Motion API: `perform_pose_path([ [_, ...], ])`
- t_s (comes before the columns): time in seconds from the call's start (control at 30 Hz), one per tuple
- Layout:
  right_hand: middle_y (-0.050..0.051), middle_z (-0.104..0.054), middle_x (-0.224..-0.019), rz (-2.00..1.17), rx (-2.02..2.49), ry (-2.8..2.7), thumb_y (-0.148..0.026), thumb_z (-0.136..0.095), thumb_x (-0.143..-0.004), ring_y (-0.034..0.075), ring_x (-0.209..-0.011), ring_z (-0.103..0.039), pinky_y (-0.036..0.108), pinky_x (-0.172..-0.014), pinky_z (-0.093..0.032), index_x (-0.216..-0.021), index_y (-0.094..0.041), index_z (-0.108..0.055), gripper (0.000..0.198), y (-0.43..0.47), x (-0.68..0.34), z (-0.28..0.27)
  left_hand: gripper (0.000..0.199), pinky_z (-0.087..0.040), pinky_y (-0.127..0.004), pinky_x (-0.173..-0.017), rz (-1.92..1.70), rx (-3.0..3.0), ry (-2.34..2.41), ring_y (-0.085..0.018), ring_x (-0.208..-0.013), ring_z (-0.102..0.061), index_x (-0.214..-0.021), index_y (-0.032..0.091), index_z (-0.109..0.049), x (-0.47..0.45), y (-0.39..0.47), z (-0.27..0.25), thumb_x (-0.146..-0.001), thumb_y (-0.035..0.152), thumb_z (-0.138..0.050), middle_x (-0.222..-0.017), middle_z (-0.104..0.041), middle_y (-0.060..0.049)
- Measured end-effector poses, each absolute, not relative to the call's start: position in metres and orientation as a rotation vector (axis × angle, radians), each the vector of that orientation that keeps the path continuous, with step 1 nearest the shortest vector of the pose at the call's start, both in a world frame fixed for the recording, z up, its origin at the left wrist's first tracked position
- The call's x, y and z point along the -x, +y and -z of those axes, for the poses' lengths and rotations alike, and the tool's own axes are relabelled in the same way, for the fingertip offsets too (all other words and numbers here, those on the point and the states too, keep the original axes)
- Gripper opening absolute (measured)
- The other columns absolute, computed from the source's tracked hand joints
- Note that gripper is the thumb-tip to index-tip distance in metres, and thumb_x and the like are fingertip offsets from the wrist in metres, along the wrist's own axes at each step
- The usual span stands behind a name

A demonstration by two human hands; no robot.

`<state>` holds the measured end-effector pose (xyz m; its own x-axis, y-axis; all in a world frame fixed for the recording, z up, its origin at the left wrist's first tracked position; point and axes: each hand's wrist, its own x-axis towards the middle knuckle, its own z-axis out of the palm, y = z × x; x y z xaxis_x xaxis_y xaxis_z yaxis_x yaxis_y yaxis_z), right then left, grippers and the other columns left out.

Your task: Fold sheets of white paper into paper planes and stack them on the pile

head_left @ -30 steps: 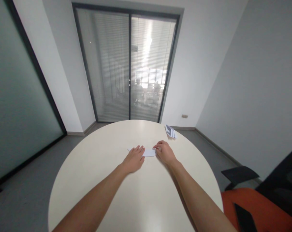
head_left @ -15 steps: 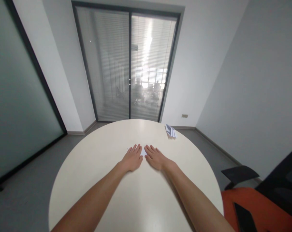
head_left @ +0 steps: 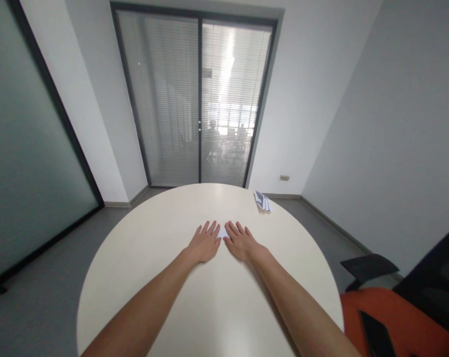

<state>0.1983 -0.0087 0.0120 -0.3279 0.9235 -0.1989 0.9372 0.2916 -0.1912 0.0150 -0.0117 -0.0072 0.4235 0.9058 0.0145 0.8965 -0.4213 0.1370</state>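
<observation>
Both of my hands lie palm down near the middle of a round white table [head_left: 209, 307]. My left hand [head_left: 205, 244] is flat with its fingers spread. Just beside it, my right hand [head_left: 240, 242] also rests flat, fingers stretched forward. A small piece of pale paper [head_left: 222, 232] shows in the gap between them, and the hands cover the rest of it. How far it reaches under each palm is hidden.
Several folded papers [head_left: 262, 202] sit together at the table's far right edge. To the right stands an orange chair [head_left: 351, 317] with a black armrest [head_left: 370, 267]. Beyond the table is a glass partition with blinds [head_left: 176, 114].
My right hand has shifted slightly and its fingers point more forward. The gap between the hands is a little wider, showing more of the paper.
</observation>
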Motion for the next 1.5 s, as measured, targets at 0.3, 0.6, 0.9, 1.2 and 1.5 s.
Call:
perform_pose_path([
  [0.3,-0.001,-0.006,-0.167,0.383,-1.865,2.459,-0.048,-0.013,-0.102,0.032,-0.153,-0.001,0.058,-0.120,-0.004,-0.160,-0.032,-0.014,0.059,-0.008,-0.202,-0.016,0.056,-0.019,-0.056,-0.120,-0.175,-2.572,1.592,-0.034,-0.151,-0.017,-0.156,0.027,-0.029,-0.010,-0.011,0.004,-0.103,0.042,-0.024,-0.165,-0.020,-0.007],
  [0.6,0.003,-0.003,-0.168,0.404,-1.947,2.397,-0.055,-0.020,-0.101,0.033,-0.153,0.000,0.060,-0.119,-0.003,-0.160,-0.031,-0.014,0.064,-0.007,-0.205,-0.017,0.063,-0.018,-0.053,-0.122,-0.222,-2.467,1.763,-0.030,-0.152,-0.014,-0.156,0.014,-0.028,-0.018,-0.014,0.006,-0.103,0.046,-0.019,-0.164,-0.020,-0.010],
  [0.9,0.011,-0.021,-0.165,0.230,-1.927,2.559,-0.047,-0.027,-0.101,0.032,-0.153,-0.009,0.057,-0.119,-0.001,-0.156,-0.021,-0.030,0.062,-0.010,-0.202,-0.016,0.070,-0.018,-0.051,-0.122,-0.300,-2.315,1.993,-0.031,-0.151,-0.020,-0.154,0.012,-0.034,-0.027,-0.011,0.011,-0.097,0.053,-0.032,-0.162,-0.025,-0.015],
  [1.2,0.006,-0.011,-0.167,0.287,-1.957,2.528,-0.051,-0.020,-0.101,0.035,-0.153,-0.006,0.059,-0.118,-0.004,-0.160,-0.027,-0.018,0.063,-0.011,-0.193,-0.010,0.064,-0.023,-0.050,-0.120,-0.380,-2.274,2.089,-0.032,-0.150,-0.025,-0.151,0.016,-0.038,-0.036,-0.009,0.015,-0.100,0.051,-0.026,-0.161,-0.030,-0.014],
  [1.5,0.000,-0.004,-0.167,0.346,-1.740,2.583,-0.045,-0.014,-0.100,0.028,-0.154,0.001,0.053,-0.122,-0.003,-0.161,-0.020,-0.010,0.065,-0.009,-0.191,-0.012,0.064,-0.020,-0.057,-0.118,-0.326,-2.256,2.102,-0.036,-0.150,-0.019,-0.153,0.018,-0.034,-0.035,-0.008,0.014,-0.099,0.051,-0.025,-0.163,-0.026,-0.015],
])
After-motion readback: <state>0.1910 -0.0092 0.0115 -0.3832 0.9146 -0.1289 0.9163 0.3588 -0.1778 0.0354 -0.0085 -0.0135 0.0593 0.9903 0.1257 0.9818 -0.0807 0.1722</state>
